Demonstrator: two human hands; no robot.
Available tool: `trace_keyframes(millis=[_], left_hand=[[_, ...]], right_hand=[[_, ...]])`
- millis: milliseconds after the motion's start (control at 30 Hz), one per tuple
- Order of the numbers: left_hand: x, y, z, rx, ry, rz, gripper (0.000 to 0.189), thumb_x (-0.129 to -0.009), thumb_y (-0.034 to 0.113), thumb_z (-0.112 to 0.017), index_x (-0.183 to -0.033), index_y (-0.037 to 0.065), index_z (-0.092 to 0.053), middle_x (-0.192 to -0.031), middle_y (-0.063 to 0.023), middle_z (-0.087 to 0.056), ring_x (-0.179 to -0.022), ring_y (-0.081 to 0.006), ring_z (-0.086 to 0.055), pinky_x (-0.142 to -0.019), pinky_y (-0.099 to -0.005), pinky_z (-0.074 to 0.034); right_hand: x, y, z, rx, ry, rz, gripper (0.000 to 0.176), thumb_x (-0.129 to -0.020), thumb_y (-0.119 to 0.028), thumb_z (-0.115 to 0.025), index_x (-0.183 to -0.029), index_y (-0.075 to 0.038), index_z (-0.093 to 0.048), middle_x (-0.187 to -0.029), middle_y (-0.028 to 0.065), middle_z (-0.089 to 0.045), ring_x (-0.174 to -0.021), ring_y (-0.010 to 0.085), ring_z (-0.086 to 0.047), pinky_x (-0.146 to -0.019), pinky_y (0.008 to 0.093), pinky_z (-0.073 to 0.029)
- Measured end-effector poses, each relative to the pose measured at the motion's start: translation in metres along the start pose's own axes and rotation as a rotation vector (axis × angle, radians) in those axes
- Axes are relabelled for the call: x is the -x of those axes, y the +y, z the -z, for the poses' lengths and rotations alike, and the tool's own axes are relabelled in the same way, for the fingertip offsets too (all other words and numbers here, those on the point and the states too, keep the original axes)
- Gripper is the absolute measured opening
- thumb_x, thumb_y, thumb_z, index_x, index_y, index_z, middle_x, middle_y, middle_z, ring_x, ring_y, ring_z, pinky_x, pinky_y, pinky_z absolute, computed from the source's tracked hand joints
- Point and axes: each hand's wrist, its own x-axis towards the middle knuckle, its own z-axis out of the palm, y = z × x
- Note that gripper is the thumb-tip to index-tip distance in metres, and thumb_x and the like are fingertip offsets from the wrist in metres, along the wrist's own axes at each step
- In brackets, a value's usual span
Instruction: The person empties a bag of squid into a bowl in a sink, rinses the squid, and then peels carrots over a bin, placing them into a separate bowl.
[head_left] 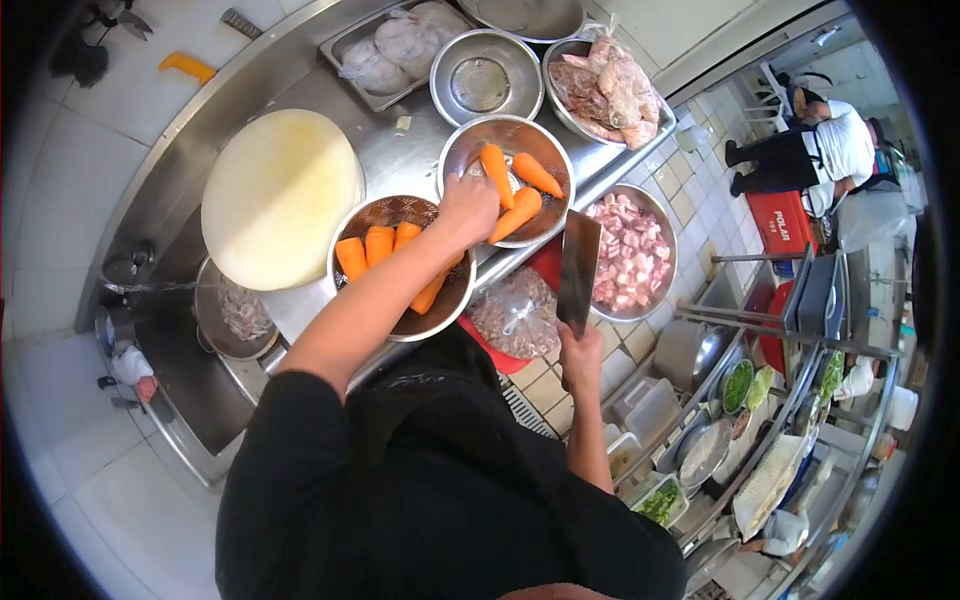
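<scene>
My left hand [472, 210] reaches into a steel bowl [447, 160], its fingers closed around an orange carrot [495, 172]. Two more carrots lie in that bowl, one of them a plump carrot [538, 174] at its far side. Under my left forearm stands a perforated steel colander [462, 300] holding several carrots [379, 243]. My right hand [581, 358] grips the handle of a cleaver [579, 268], its broad blade pointing up and away from me, beside the bowl. A thick round cutting board [280, 195] lies left of the colander.
A bowl of cut raw meat [632, 250] stands low on the right, near a bagged mince-like food [515, 312]. Bagged meat [610, 92] fills a bowl behind. A tap runs over a pot [235, 310] in the sink. A co-worker [820, 150] bends near a red crate [780, 222].
</scene>
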Motion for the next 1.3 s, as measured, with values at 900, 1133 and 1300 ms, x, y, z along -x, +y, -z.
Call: trace_keyframes(millis=[900, 1133, 1300], left_hand=[[0.531, -0.096, 0.002, 0.884, 0.835, 1.103, 0.034, -0.087, 0.018, -0.065, -0.115, 0.001, -0.059, -0.105, -0.0118, -0.065, -0.099, -0.0201, -0.06, -0.09, -0.0345, -0.046], [0.633, -0.027, -0.047, 0.674, 1.143, 1.544, 0.027, -0.09, 0.02, -0.061, -0.111, 0.004, -0.06, -0.105, -0.0121, -0.064, -0.097, -0.0237, -0.06, -0.088, -0.0378, -0.046], [0.668, -0.001, -0.036, 0.769, 1.255, 1.654, 0.029, -0.09, 0.02, -0.061, -0.113, 0.003, -0.059, -0.104, -0.0115, -0.064, -0.095, -0.022, -0.059, -0.086, -0.0366, -0.047]], right_hand=[[0.197, -0.211, -0.303, 0.431, -1.161, 1.706, 0.051, -0.066, -0.008, -0.068, -0.115, -0.019, -0.065, -0.063, 0.0123, -0.064, -0.057, 0.0305, -0.064, -0.057, 0.0421, -0.052], [0.334, -0.186, -0.358, 0.375, -1.591, 1.938, 0.045, -0.067, -0.009, -0.07, -0.112, -0.018, -0.067, -0.064, 0.0116, -0.065, -0.058, 0.0297, -0.065, -0.056, 0.041, -0.052], [0.386, -0.167, -0.374, 0.416, -1.809, 1.948, 0.046, -0.068, -0.007, -0.069, -0.113, -0.017, -0.067, -0.067, 0.0124, -0.066, -0.062, 0.0315, -0.066, -0.059, 0.043, -0.053]])
